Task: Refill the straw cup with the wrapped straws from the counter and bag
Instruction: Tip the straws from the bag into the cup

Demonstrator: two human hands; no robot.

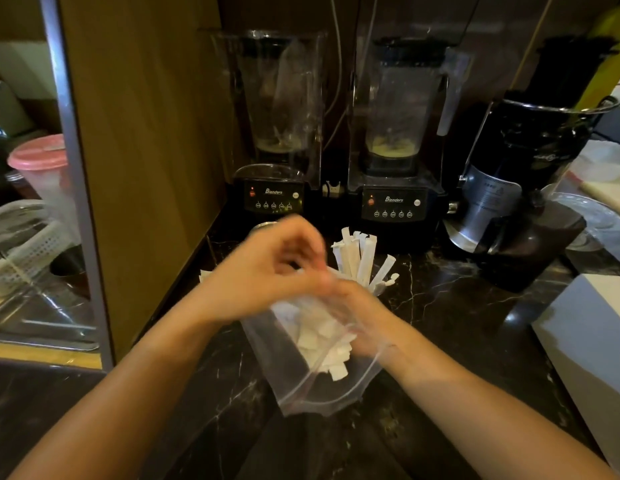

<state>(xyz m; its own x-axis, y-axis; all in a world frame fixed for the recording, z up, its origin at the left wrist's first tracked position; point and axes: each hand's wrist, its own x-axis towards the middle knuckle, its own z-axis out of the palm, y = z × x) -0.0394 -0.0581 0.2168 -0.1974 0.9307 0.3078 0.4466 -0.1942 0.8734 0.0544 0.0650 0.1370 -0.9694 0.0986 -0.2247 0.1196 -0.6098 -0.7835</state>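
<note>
The left hand (270,268) hovers blurred above the bag's mouth, fingers curled, grip unclear. Below it the clear bag (301,386) holds wrapped straws (322,341). The right hand (357,317) reaches inside the bag, its grip hidden. Behind, the straw cup (379,289) stands part-filled.

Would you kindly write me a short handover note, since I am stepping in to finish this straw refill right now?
Left hand: raised above the clear plastic zip bag, fingers curled; motion blur hides whether it grips anything.
Right hand: at the bag's mouth, seemingly holding it; exact grip unclear.
The bag sits on the dark marble counter with many white paper-wrapped straws inside.
Done: the straw cup behind the hands, mostly hidden, already holds an upright bunch of wrapped straws.
Left: move the bagged straws into the cup.
</note>
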